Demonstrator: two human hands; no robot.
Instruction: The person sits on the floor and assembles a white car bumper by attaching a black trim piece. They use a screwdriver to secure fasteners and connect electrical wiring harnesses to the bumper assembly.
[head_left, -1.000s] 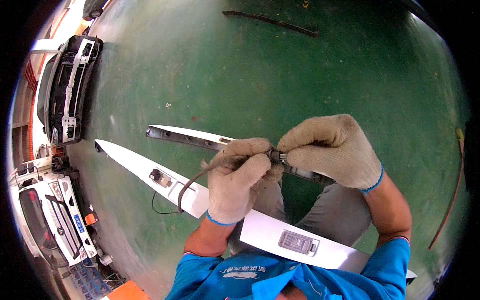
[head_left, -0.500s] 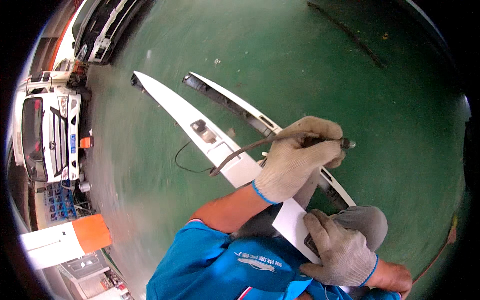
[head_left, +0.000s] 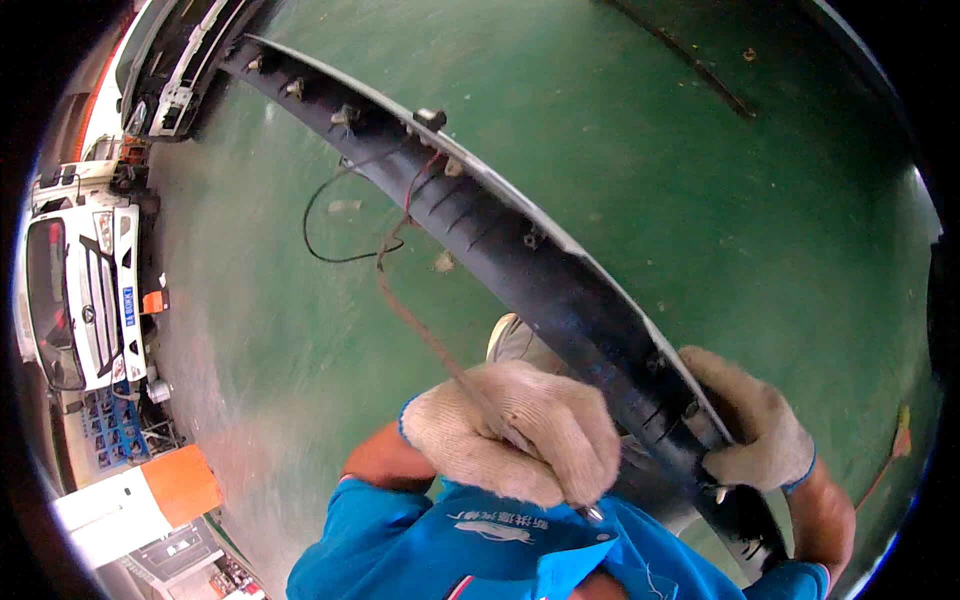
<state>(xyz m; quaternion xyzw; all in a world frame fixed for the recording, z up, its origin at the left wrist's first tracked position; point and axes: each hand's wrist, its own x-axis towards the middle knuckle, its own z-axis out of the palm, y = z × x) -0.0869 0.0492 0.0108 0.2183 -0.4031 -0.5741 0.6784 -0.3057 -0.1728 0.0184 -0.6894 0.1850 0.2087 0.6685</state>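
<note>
Green floor (head_left: 560,140) right across the view! Over left, a white truck (head_left: 88,300) wears a badge and a blue number plate (head_left: 128,306). Then the long panel (head_left: 520,268), dark inner face showing, lying ahead of the person, its long axis slanting from upper left to lower right. Blue shirt (head_left: 415,545) beneath, white lettering (head_left: 500,527) on the chest. Right hand (head_left: 755,425) is nearer, clamped on the panel's far edge! Left hand (head_left: 520,430), apart from it, sits by the near side, closed round a brownish cable (head_left: 432,345), shiny tip (head_left: 594,514) poking out.
</note>
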